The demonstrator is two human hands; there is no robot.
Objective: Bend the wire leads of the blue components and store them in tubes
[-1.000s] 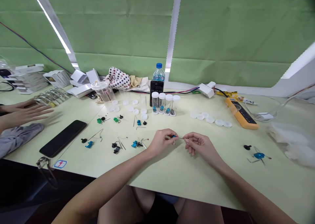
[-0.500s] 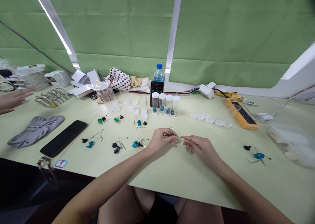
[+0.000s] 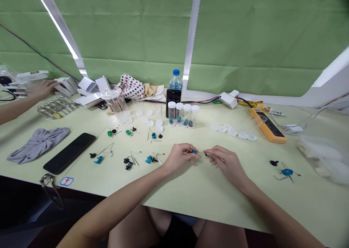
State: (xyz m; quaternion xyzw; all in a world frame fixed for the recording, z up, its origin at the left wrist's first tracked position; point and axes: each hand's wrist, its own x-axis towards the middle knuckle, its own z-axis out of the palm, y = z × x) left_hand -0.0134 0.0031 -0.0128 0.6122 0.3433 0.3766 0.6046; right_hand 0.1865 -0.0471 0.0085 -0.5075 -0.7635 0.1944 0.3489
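My left hand [image 3: 178,158] is closed in a pinch around a small blue plastic part [image 3: 194,152] with bent metal wire on it. A thin metal rod [image 3: 201,153] reaches from the blue part to the fingertips of my right hand [image 3: 227,162]. Those fingertips are pinched at the rod's dark end. Left of my hands lie small sets of blue, black and green parts with wires, the nearest being a blue piece [image 3: 148,159]. On the right lie another blue part [image 3: 287,172] with thin rods and a black knob [image 3: 274,163].
Capped clear tubes [image 3: 179,115] stand before an upright phone [image 3: 173,95] and a water bottle [image 3: 176,80]. White caps [image 3: 232,132], an orange power strip [image 3: 268,126], a black phone [image 3: 69,152] and grey cloth [image 3: 39,144] lie around. Another person's hand [image 3: 43,89] is at the white boxes.
My right hand has shifted slightly right, and a dark rod end now shows at its fingertips. The blue part is more exposed. The other person's hand has moved right to the boxes.
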